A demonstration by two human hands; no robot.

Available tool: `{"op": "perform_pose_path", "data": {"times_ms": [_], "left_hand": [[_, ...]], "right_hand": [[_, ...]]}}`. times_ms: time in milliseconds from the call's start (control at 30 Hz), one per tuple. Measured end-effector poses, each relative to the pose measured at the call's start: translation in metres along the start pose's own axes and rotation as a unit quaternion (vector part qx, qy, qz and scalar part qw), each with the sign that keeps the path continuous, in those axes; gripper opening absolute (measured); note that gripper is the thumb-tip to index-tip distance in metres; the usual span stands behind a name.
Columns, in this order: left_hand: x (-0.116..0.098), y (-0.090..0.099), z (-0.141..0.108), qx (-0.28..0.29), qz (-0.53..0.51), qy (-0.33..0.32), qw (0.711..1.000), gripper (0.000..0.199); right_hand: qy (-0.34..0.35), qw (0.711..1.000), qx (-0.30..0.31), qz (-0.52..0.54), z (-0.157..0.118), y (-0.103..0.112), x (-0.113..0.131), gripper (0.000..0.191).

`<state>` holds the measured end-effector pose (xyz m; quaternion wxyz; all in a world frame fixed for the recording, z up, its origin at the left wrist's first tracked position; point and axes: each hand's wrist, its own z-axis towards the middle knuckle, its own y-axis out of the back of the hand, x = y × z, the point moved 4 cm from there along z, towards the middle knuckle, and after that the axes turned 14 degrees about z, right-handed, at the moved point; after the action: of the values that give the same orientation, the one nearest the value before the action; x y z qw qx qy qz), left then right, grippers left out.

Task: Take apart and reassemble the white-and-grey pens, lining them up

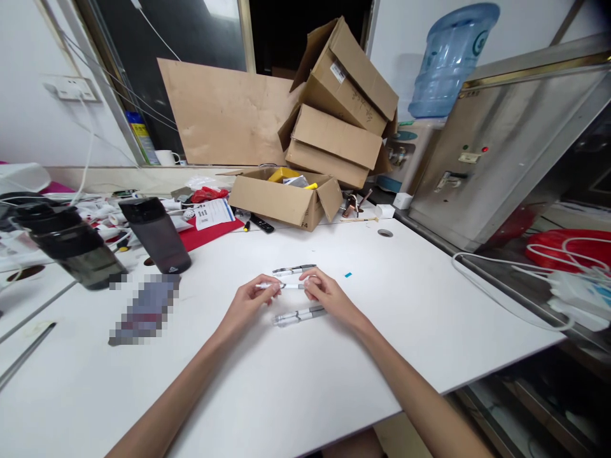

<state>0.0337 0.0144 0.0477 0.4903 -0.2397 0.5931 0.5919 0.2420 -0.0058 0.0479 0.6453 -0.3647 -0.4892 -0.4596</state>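
Nearest you, one pen [299, 314] lies flat on the white table [429, 331], long axis left to right, tilted slightly up at its right end, just under your right hand [327, 296] and touching or nearly touching its heel. Above it, your left hand [248, 302] and right hand meet on a second pen [281, 286], held level just off the table, long axis running hand to hand. Your left fingers [267, 287] pinch its left part, your right fingers [310, 286] close on its right end; both grips are tight and narrow. Just beyond the fingertips a third pen [293, 270] rests alone, parallel, equally near both hands. Farther off, a small blue scrap [348, 275], then an open cardboard box [281, 197].
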Motion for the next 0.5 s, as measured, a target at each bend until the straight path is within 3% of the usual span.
{"op": "perform_pose_path", "data": {"times_ms": [133, 267, 500], "left_hand": [[-0.002, -0.002, -0.001, -0.024, -0.071, -0.007, 0.997, 0.028], [-0.009, -0.006, -0.002, 0.018, -0.056, -0.031, 0.998, 0.025], [-0.019, -0.015, -0.009, 0.104, 0.038, -0.046, 0.993, 0.034]], "right_hand": [[-0.014, 0.998, 0.052, 0.019, -0.003, -0.017, -0.002, 0.027], [-0.021, 0.995, 0.099, 0.007, -0.007, -0.031, -0.003, 0.028], [0.042, 0.998, -0.024, 0.031, 0.000, -0.019, 0.003, 0.026]]}}
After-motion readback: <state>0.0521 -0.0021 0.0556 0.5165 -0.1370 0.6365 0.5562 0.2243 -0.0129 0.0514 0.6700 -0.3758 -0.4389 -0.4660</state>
